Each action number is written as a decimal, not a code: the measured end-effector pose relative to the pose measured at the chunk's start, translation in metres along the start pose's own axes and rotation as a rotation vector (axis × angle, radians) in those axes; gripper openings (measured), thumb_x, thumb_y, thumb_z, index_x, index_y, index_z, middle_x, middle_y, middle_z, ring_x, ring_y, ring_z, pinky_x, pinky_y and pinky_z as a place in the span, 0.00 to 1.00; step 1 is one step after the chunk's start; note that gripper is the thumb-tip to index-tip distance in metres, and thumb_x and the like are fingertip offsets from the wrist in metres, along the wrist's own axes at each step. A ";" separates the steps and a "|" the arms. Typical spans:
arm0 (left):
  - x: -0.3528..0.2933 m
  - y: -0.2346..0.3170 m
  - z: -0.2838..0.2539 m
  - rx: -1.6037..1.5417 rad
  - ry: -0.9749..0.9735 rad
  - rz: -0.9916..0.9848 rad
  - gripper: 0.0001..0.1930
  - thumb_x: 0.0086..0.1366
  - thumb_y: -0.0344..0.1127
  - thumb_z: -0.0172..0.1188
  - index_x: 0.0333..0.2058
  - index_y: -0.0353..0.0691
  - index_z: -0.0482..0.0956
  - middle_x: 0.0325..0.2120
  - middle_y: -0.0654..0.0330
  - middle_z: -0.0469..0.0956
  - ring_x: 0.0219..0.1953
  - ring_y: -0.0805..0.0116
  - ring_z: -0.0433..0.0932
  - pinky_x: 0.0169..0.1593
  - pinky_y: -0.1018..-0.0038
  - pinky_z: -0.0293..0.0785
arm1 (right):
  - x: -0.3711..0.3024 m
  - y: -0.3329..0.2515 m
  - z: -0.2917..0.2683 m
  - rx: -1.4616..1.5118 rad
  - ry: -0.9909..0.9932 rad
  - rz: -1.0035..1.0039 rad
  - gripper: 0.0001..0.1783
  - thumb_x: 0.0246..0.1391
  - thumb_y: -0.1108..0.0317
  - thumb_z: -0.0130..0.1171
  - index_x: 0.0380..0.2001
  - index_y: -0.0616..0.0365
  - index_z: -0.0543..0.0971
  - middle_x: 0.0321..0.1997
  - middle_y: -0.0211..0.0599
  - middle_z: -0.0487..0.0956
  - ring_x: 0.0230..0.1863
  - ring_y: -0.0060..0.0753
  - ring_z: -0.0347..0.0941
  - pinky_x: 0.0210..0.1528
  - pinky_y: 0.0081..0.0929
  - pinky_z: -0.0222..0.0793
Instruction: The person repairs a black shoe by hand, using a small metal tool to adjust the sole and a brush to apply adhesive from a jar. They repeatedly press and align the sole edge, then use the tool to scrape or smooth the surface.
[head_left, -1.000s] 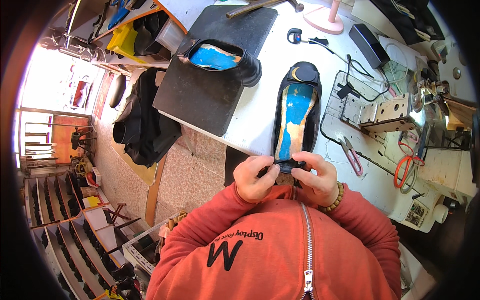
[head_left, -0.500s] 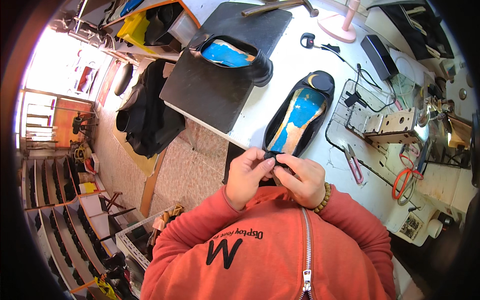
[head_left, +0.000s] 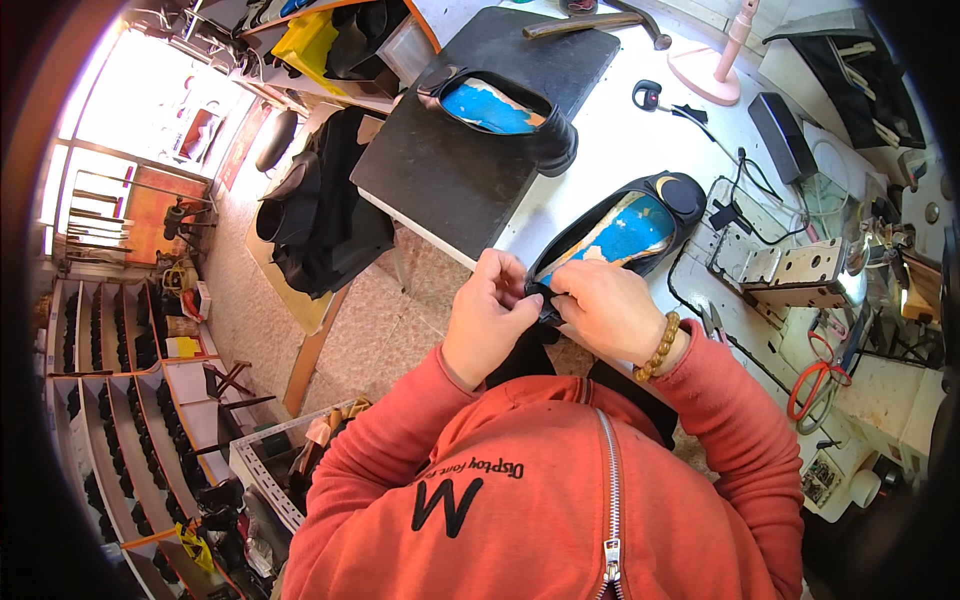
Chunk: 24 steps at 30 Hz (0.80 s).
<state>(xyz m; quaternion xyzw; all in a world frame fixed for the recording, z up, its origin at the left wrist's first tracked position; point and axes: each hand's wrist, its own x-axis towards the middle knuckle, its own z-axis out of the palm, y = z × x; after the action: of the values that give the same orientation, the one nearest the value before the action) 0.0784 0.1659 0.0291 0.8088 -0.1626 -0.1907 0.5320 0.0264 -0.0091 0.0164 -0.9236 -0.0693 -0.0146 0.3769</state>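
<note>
the near shoe [head_left: 625,235], black with a patchy blue-and-tan insole, lies at an angle at the front edge of the white table [head_left: 600,140]. its toe, fitted with a round ornament, points away from the person and to the right; its heel end faces the person, between the two hands. the left hand [head_left: 490,318] grips the heel rim from the left, thumb and curled fingers closed on the black edge. the right hand [head_left: 612,308] grips the same rim from the right, fingers bent inward and fingertips just beside those of the left hand; the exact contact of each fingertip is partly hidden. a beaded bracelet [head_left: 658,345] encircles the right wrist. whether the toe rests on the table or is raised above it cannot be told. a second shoe [head_left: 495,108], of similar construction, stands on the black board [head_left: 435,180], beyond the hands and to the left. a hammer [head_left: 585,25] lies at the far end of the board. to the right are a pink stand [head_left: 704,78], a black oblong box [head_left: 782,137] and red-handled scissors [head_left: 818,388].
</note>
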 end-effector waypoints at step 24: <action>0.074 0.009 -0.039 0.268 -0.698 0.446 0.17 0.46 0.26 0.71 0.37 0.41 0.79 0.38 0.58 0.76 0.52 0.57 0.71 0.54 0.65 0.69 | -0.005 0.005 -0.002 0.332 0.041 -0.010 0.03 0.55 0.71 0.54 0.31 0.59 0.74 0.30 0.43 0.77 0.35 0.51 0.73 0.36 0.42 0.67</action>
<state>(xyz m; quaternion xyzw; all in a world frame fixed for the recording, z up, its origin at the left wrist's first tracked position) 0.1618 0.1590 0.0412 0.7029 -0.5268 -0.3102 0.3636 0.0222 -0.0144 0.0139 -0.8477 -0.0676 -0.0239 0.5255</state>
